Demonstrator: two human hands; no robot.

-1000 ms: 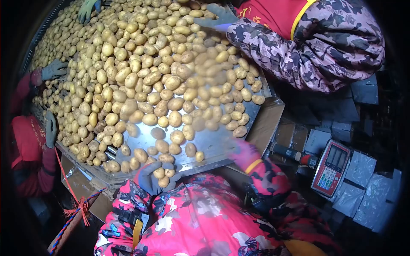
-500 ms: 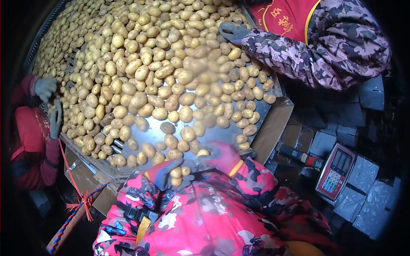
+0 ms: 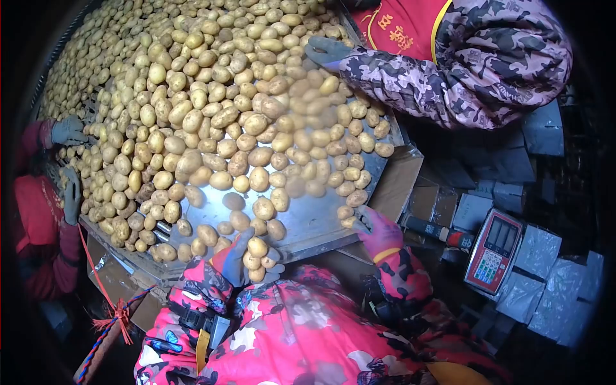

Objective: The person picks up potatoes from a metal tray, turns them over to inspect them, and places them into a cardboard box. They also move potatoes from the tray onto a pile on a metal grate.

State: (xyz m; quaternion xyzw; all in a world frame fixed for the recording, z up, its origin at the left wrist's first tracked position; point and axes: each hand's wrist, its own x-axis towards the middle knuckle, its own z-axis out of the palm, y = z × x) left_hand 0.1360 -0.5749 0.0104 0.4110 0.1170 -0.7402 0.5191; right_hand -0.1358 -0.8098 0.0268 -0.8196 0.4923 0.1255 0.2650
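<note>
Nearest to us is our own padded jacket with a red, pink and white camouflage print point(image 3: 301, 333), both sleeves stretched forward. Our left hand point(image 3: 236, 262), in a grey-blue work glove, lies at the near edge of a sloping bare steel sorting table point(image 3: 308, 221). Its fingers are curled up into a cup around a handful of small yellow-brown potatoes point(image 3: 255, 262), which rest against the palm.

To the right, our right hand point(image 3: 378, 232), in a bright pink glove with a yellow cuff, reaches to the table's near right corner. Its fingertips touch two loose potatoes point(image 3: 346, 212) at the rim. We cannot tell whether the fingers have closed on them or only lie against them.

We judge the step in hand to be picking small potatoes off the near end of the table, with the left hand serving as the cup. A further pick calls for the right fingers to close on one potato without knocking its neighbour over the rim. It also calls for a level left palm, since the cup looks full.

Just right of the table sits an open brown cardboard box point(image 3: 401, 183), and beyond it a red digital weighing scale with a keypad point(image 3: 491, 250).

Farther up, a deep heap of yellow potatoes point(image 3: 212, 96) covers the table. At its left edge a co-worker's grey-gloved hand point(image 3: 67, 130) touches the heap. At the far right, another co-worker's gloved hand point(image 3: 324, 50), on a grey and pink camouflage sleeve point(image 3: 410, 83), lies on it.
</note>
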